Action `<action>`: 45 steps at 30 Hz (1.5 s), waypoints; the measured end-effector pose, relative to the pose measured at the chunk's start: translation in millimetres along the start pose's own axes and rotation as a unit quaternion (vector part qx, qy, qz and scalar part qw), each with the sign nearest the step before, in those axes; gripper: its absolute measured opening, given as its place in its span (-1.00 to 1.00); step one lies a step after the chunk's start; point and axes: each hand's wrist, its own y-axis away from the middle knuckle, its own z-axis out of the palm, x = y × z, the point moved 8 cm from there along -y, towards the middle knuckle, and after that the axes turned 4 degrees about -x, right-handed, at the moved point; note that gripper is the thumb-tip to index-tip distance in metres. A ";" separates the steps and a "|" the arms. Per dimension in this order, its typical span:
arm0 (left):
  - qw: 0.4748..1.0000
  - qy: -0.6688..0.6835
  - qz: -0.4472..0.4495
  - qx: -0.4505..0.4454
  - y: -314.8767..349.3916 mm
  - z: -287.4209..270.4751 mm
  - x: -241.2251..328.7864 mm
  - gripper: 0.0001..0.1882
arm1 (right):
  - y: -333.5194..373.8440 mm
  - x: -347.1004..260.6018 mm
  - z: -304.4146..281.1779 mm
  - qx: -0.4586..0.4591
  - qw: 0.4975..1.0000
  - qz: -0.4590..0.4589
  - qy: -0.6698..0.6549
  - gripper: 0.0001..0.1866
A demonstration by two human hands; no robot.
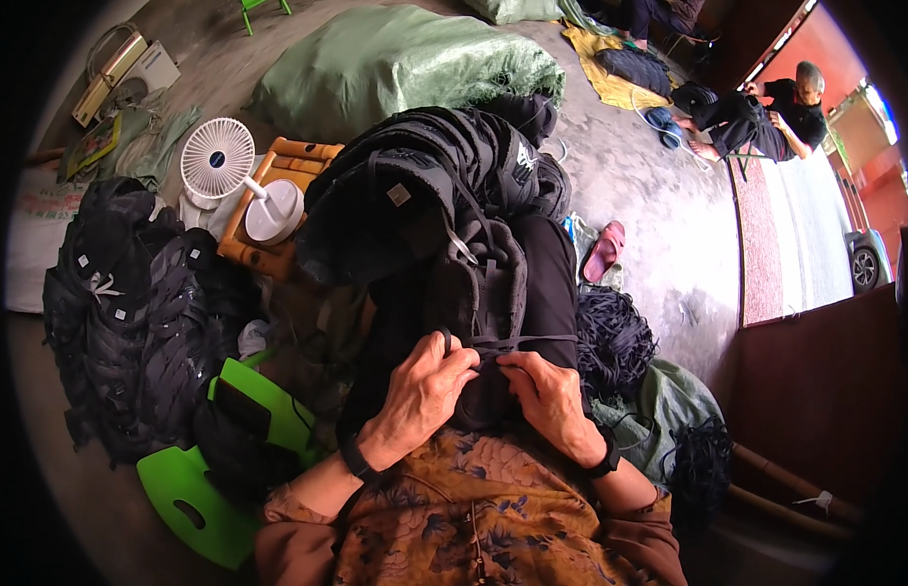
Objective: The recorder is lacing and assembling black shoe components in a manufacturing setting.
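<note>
Bare concrete floor (659, 225) all round, with a bulging green sack (405, 59) at 12 o'clock and a small white fan (218, 156) on a wooden stool (298, 156) at 10 o'clock. At 9 o'clock, a heap of black uppers (132, 313). At 7 o'clock, a bright green plastic stool (190, 498). At 3 o'clock, just beside the lap, a tangle of black cords (615, 337). Far off at 1 o'clock, another person sitting low on the floor, well apart from the work.

Dead centre, on the lap: a black shoe upper (483, 293), toe pointing away towards 12 o'clock, with more black uppers stacked (425, 186) behind it. Across its near end, a thin black lace (537, 340), drawn taut towards 3 o'clock.

Left hand (425, 391) in from 7 o'clock, wrist cocked up, fingers curled, grip closed on the near edge of the shoe upper. Right hand (547, 391) in from 5 o'clock, knuckles up, grip closed in a pinch on the lace close by the left fingertips. Both hands nearly touching, dark bands on both wrists, elbows tucked by the flowered blouse.

Probably lacing or tying at the near end. To do it well:
- Hold the upper steady against the lap with the left grip so it cannot roll.
- Pinch the lace close to its working end, for control.
- Draw the slack out evenly towards 3 o'clock, without jerking.
- Mind the stack behind, which looks ready to slide.
</note>
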 end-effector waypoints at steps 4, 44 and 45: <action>0.999 -0.024 0.019 0.021 1.7 3.5 0.3 -0.73 | -0.9 -22.2 -1.7 0.070 0.975 -0.105 0.181 -0.84; 0.990 -0.119 0.072 0.003 -7.8 12.7 -1.9 -0.78 | 16.3 -21.2 22.5 -0.151 0.983 -0.108 0.011 -0.62; 0.990 -0.119 0.072 0.004 -7.2 13.0 -4.5 -0.78 | 15.6 -20.8 24.7 -0.156 0.982 -0.108 0.012 -0.62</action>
